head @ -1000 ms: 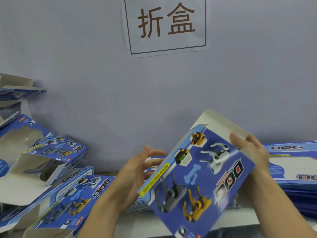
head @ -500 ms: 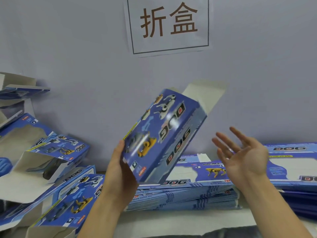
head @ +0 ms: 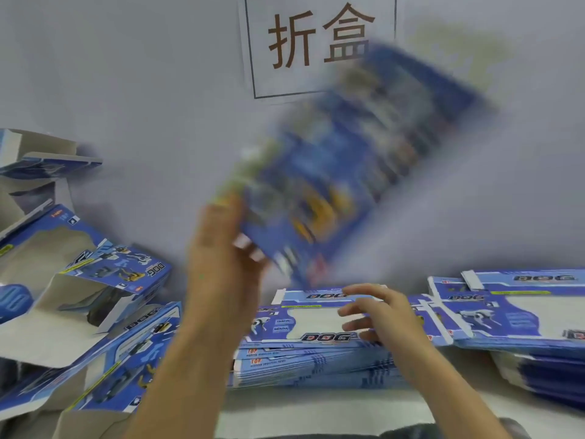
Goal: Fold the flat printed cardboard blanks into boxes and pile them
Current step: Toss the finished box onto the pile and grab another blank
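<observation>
Left hand (head: 226, 258) pinches a blurred, glossy blue printed cardboard box (head: 342, 172) by its lower corner, raised against the wall.
Right hand (head: 384, 315), fingers loosely spread, hovers over the near stack of flat printed blanks (head: 310, 359); folded boxes (head: 104, 312) lie left.

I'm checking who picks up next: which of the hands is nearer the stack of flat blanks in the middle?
Right. The right hand hovers open just over the middle stack of flat blanks; the left hand is raised above it, gripping the blurred box.

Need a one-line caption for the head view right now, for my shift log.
Left hand holds a motion-blurred folded box aloft while the right hand reaches over the stack of flat blanks.
</observation>
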A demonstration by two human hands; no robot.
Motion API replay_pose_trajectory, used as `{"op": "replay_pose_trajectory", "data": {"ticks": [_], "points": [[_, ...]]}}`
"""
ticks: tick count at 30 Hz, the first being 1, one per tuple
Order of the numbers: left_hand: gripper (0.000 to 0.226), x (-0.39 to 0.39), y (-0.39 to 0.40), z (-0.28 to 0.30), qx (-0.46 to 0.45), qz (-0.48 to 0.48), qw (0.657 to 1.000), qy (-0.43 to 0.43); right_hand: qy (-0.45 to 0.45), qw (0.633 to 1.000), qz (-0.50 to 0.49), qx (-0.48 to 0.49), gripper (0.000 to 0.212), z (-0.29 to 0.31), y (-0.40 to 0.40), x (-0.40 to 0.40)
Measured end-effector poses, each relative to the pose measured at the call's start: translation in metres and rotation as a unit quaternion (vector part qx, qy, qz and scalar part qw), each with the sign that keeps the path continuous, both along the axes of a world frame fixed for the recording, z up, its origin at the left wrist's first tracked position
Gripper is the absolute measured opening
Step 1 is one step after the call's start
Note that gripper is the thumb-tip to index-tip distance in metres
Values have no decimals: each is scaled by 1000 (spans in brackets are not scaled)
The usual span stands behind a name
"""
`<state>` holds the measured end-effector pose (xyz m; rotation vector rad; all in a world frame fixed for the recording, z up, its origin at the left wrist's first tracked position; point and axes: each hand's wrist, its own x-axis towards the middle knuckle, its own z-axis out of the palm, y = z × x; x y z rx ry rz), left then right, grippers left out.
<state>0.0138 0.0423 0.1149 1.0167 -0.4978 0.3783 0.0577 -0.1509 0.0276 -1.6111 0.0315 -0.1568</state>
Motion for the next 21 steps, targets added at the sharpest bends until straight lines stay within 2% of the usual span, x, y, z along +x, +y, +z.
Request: {"op": "replay_pose_trajectory", "data": {"ticks": [1, 2, 3, 6, 9, 11, 13, 14, 16, 18, 21], "points": [[46, 4, 14, 7, -116, -2, 993, -3, -19, 1000, 7, -11, 27, -2, -1, 1], [58, 6, 30, 8, -182, 3, 983, -5, -28, 999, 10, -16, 29, -1, 0, 1], [71, 4, 45, 10, -197, 20, 980, -10, -35, 999, 9, -16, 30, -2, -1, 4], [78, 9, 52, -5, -113, 19, 991, 66, -36, 999, -3, -19, 31, -4, -2, 6], [63, 17, 33, -20, -37, 11, 996, 84, -37, 999, 3, -32, 30, -3, -2, 5], [52, 22, 21, -26, 50, 26, 995, 83, -47, 998, 0, -45, 30, -3, -3, 5], [47, 27, 13, -35, 180, 50, 979, 78, -60, 996, -4, -69, 30, -4, -2, 5], [43, 32, 10, -42, 263, 71, 959, 75, -70, 993, -8, -98, 29, -4, -3, 6], [40, 42, 5, -60, 429, 129, 892, 59, -97, 978, -11, -183, 25, -4, -7, 7], [57, 50, 0, -86, 559, 152, 813, 55, -98, 949, 4, -300, 27, -4, -11, 6], [77, 55, -11, -124, 680, 137, 714, 91, -25, 871, 80, -483, 62, -10, -9, 3]]}}
